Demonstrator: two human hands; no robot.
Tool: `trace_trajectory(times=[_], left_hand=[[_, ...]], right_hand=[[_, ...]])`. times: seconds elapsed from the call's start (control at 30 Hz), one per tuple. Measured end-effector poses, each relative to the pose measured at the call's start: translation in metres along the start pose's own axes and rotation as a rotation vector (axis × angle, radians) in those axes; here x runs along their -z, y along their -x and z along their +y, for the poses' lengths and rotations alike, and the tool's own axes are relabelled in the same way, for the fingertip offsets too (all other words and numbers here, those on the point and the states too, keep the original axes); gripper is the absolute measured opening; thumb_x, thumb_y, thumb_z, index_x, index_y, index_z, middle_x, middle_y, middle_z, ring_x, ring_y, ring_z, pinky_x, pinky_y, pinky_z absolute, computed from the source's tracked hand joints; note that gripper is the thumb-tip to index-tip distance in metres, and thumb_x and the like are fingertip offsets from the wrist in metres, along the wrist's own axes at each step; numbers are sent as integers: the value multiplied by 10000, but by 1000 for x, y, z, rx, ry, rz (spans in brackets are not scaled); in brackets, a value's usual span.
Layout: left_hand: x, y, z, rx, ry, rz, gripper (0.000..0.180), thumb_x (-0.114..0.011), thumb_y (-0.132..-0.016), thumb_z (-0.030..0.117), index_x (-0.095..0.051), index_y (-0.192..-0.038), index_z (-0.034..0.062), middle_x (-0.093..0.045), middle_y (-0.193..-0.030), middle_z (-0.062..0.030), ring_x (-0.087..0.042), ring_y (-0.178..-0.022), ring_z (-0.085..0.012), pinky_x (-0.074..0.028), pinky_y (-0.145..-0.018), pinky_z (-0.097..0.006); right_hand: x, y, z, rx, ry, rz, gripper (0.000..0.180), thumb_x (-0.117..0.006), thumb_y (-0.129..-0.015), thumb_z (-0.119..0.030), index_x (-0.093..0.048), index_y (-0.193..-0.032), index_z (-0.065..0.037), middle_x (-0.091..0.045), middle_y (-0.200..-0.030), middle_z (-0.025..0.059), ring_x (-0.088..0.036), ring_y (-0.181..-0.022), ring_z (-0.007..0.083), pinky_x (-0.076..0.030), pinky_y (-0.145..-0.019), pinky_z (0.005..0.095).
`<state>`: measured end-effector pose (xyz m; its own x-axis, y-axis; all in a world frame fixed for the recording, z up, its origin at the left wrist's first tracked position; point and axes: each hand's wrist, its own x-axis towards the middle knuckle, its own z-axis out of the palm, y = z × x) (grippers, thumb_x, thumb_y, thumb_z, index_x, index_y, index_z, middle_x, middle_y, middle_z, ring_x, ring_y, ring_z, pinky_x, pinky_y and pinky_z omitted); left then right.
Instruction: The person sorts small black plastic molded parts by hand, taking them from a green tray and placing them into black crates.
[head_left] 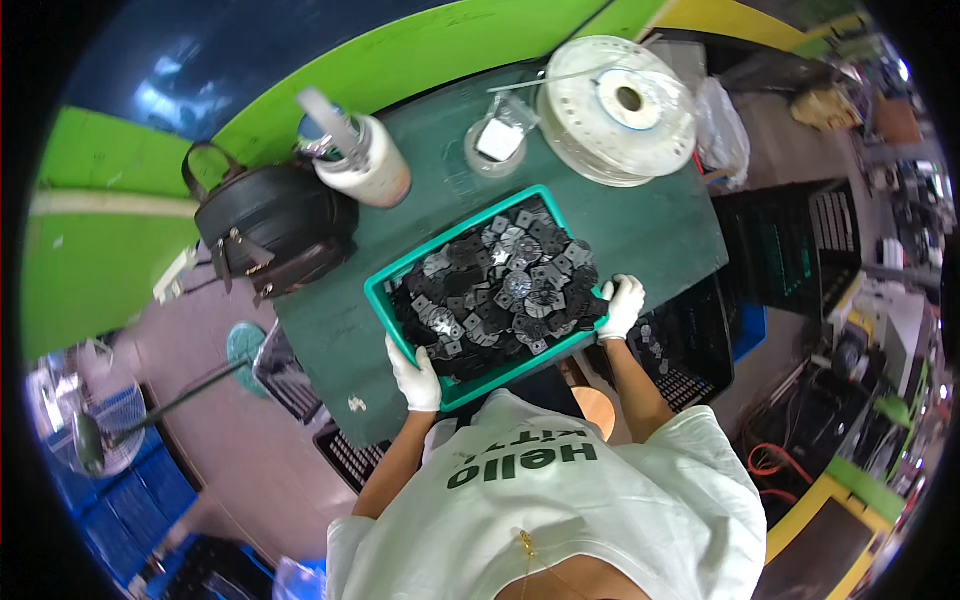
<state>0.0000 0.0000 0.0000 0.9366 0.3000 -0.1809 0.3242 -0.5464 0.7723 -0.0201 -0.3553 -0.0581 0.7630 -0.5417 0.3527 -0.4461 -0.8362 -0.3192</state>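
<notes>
A teal-green plastic bin (500,382) sits at a slant on the near part of the table, heaped with small black plastic parts (515,285). Some of the parts are round discs, others squarish plates with holes. My left hand (412,377), in a white glove, grips the bin's near left side, with its thumb over the rim. At the near right corner my right hand (623,305), also gloved in white, holds the rim. The fingers under the rim are partly hidden on both sides.
On the dark green table (650,235) stand a black leather backpack (275,220), a whitish container (370,165), a tape roll (497,148) and a large white reel (615,110). Black crates (690,335) stand low at the right. A round stool (594,410) is beside my body.
</notes>
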Motion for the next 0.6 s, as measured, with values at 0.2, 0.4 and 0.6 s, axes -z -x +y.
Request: trace_trajectory(times=[0.2,0.4,0.6], left_hand=[[10,-12,-5,-78,-18,42,597,-542,-821,29,-297,-1366,39,-538,-1144,-239,-544,-1031,-372,-414,-890,-379],[10,-12,7,-33,165,34,632,-543,-780,-53,-330,-1364,64,-545,-1146,-191,-562,-1010,-285,-417,-893,-332],[6,-9,-4,-46,292,73,640,-536,-761,-121,-352,-1356,25,-496,-1228,-104,-505,-1015,-161,-402,-901,-259]], right_hand=[[-8,3,-17,29,-12,3,232,-603,-761,-151,-537,-958,-49,-532,-1006,158,-500,-945,346,-402,-816,438],[-4,3,-15,143,-91,-7,237,-617,-738,-80,-532,-958,-57,-545,-992,155,-520,-915,335,-420,-785,412],[0,4,-17,178,-159,-50,229,-593,-736,-56,-548,-961,-52,-554,-1000,138,-534,-920,305,-428,-798,380]])
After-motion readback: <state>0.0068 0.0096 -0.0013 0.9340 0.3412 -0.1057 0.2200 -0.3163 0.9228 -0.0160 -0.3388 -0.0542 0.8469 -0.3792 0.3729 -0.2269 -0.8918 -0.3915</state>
